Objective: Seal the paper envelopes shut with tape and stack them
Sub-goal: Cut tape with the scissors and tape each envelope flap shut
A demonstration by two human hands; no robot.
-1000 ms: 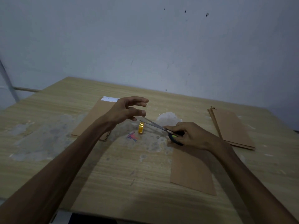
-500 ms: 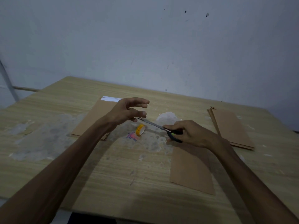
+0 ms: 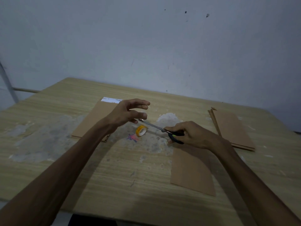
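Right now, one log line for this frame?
right hand grips scissors | left hand at blade tips | tape roll on table

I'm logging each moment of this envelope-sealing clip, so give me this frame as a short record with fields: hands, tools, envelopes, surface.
left hand: left hand raised above the table, fingers loosely spread, thumb and finger near the scissor tips; any tape strip is too faint to see
right hand: right hand grips the scissors, blades pointing toward the left hand
tape: yellow tape roll on the table under the blades
envelopes: single envelope near the right forearm; left stack; right stack
surface: wooden table, with pale worn patches
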